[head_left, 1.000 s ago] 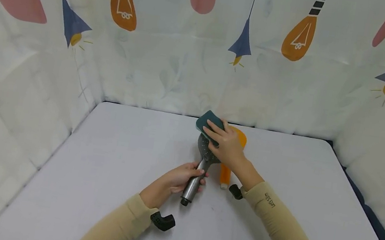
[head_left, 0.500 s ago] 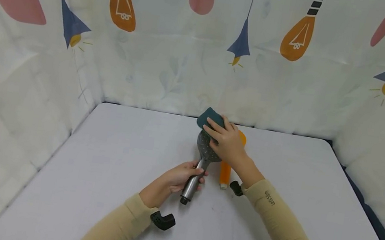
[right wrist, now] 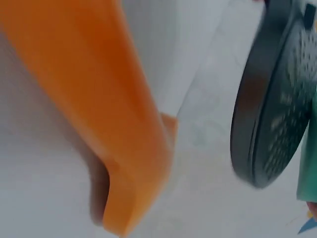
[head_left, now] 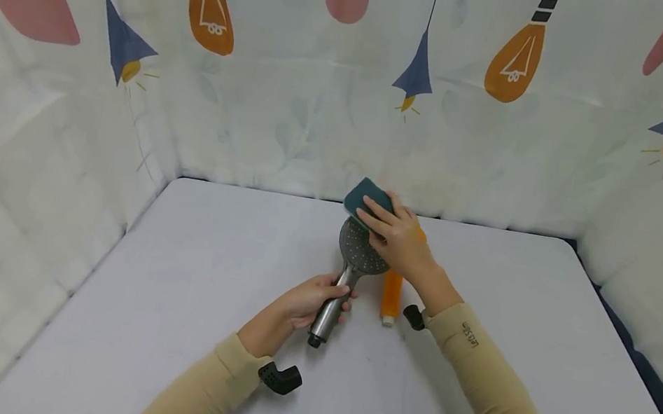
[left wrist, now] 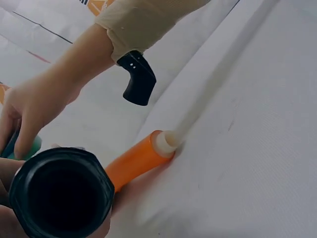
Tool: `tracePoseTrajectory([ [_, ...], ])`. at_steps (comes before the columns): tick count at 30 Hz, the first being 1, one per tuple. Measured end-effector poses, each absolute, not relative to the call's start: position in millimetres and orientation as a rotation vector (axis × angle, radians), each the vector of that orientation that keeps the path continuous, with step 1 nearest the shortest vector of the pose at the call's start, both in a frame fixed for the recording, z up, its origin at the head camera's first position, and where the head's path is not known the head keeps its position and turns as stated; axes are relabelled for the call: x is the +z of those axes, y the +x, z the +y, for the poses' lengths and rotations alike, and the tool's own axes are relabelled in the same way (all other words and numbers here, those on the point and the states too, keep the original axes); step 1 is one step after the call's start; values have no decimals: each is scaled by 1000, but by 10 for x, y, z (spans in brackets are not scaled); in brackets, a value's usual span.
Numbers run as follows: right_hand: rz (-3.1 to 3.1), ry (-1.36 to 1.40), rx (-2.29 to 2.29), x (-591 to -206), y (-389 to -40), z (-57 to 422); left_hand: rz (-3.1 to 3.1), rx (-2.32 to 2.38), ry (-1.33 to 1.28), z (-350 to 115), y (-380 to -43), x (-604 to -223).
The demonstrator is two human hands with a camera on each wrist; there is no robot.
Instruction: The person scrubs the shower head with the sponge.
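Observation:
My left hand [head_left: 313, 300] grips the silver handle of a grey shower head [head_left: 356, 247] above the middle of the table, its dotted spray face turned up. The handle's dark hollow end [left wrist: 64, 193] fills the lower left of the left wrist view. In my right hand [head_left: 404, 242] is a dark green sponge [head_left: 360, 195], held with spread fingers over its top at the far rim of the spray face. Its lighter green side [right wrist: 308, 158] faces the shower head in the right wrist view. My right hand covers part of the spray face.
An orange long-handled thing [head_left: 392, 297] with a pale end lies on the white table [head_left: 225, 241] under my right hand, its wider head mostly hidden. A printed curtain [head_left: 317, 127] hangs behind the table's far edge. A black wrist-worn piece [head_left: 280, 378] juts from each sleeve.
My right hand and the sponge have slid away from me toward the far rim, uncovering more of the spray face. The shower head has shifted slightly up and left.

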State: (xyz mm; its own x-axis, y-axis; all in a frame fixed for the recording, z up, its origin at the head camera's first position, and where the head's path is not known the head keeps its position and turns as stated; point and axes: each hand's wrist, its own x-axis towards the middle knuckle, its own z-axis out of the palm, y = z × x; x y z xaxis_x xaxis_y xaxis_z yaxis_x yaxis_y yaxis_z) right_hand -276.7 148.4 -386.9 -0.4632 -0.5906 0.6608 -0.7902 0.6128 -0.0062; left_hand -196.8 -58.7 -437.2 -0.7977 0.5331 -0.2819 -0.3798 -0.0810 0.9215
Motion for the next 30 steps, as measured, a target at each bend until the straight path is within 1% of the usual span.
tracePoseTrajectory([
  [3,-2246,991,480,-3897,-2799,1549,1583,1930,160,-581,-1962,-4385],
  [5,-2250,1002,501,-3915,-2781,1537,1581,1932,167,-581,-1968,-4399],
  [11,-2125,1263,382,-3952,-2642,1373,1568,1949,204,-575,-2010,-4404],
  [13,-2093,1292,360,-3947,-2621,1363,1567,1947,209,-574,-2016,-4400],
  [16,-2127,1238,395,-3941,-2663,1432,1567,1936,200,-575,-2019,-4408],
  [21,-2241,1013,429,-3926,-2799,1637,1563,1921,177,-573,-2005,-4409],
  [24,-2270,945,427,-3915,-2816,1698,1561,1922,181,-578,-2000,-4409],
  [27,-2250,974,399,-3904,-2755,1647,1556,1922,189,-586,-2005,-4411],
  [30,-2192,1101,333,-3911,-2642,1519,1546,1926,212,-595,-2019,-4415],
])
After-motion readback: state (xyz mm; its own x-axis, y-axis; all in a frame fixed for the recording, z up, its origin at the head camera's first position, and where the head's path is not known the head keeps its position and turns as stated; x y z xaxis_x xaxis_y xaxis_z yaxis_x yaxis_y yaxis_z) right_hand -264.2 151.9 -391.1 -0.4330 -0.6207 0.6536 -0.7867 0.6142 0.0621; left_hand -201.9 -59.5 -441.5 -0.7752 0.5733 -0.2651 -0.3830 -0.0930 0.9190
